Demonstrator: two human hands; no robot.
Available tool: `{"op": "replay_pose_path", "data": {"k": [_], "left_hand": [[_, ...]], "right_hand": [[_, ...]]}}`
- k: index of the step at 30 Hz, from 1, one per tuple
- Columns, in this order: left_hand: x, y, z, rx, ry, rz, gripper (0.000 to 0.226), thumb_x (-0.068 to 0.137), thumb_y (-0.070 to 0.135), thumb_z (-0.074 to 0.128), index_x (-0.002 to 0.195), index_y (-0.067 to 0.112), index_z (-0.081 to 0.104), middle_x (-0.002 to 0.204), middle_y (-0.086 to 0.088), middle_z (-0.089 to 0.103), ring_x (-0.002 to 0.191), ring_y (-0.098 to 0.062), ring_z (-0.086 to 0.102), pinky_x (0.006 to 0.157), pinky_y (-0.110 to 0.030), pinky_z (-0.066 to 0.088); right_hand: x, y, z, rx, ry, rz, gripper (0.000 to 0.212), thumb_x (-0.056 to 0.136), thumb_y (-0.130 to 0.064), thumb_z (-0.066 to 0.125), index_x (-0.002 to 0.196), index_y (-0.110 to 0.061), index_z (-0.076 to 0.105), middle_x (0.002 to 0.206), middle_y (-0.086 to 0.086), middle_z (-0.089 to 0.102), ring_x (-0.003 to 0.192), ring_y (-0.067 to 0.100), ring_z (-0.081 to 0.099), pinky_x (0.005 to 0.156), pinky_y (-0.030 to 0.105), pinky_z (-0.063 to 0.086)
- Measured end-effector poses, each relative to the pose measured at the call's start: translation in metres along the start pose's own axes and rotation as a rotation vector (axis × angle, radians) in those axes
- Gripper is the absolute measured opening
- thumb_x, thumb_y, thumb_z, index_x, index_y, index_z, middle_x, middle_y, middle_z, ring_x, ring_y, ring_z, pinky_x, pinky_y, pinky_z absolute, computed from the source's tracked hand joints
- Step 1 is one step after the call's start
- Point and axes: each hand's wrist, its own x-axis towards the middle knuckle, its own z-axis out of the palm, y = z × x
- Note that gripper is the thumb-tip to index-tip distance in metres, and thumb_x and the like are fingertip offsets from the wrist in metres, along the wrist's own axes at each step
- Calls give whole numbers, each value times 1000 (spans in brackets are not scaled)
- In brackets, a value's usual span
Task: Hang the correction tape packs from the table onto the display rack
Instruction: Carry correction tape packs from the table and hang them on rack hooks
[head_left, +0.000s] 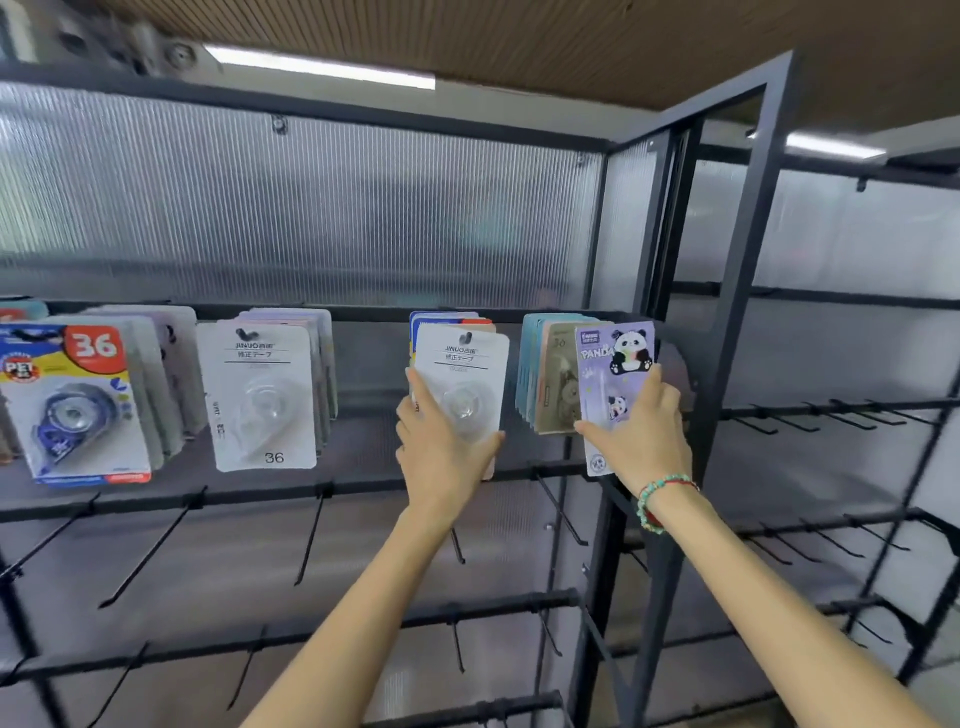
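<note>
Hands (540, 436) on hung packs (462, 379) — bare hooks (156, 545) below

Four bunches of correction tape packs hang along the display rack's (363, 312) top rail: a blue "36" pack (78, 400) leftmost, a white pack (262, 397), another white pack (462, 384), and a purple panda pack (615, 374) tilted at the rightmost bunch's front.
</note>
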Motion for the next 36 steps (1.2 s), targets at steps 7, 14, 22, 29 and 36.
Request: {"op": "replay_pose_path", "data": {"k": [7,14,22,29,36], "left_hand": [[0,2,10,27,52,-22,129,68,45,83,152,12,-10,147,-16,24,132,-33,31,99,-52,38],[7,6,23,-18,83,-50,130,69,41,83,152,13,-12,148,-16,24,131,-32,31,100,-51,41],[9,10,28,-9,116,-85,128,70,43,82,152,12,-11,147,-16,24,129,-34,33,98,-50,41],[1,6,23,26,126,-61,133,65,45,85,153,13,-10,151,-17,21,133,-36,33,103,-50,36],[-17,1,15,106,114,28,120,71,43,81,153,6,3,154,-21,19,141,-37,22,112,-52,28]], "right_hand": [[12,6,10,22,-96,-23,112,75,-50,74,151,-10,1,144,13,27,131,29,35,87,41,46],[30,-3,26,-5,-91,-4,112,74,-47,76,150,-6,4,146,15,26,132,30,36,85,44,49],[37,-6,36,35,-90,3,113,73,-48,76,149,-5,4,144,16,27,130,31,36,88,41,48],[25,0,35,112,-123,-11,114,76,-47,74,151,-8,-3,146,14,24,131,31,34,88,40,47],[0,9,25,127,-229,-80,104,85,-48,63,151,-6,-5,157,14,7,141,32,23,110,38,29]]}}
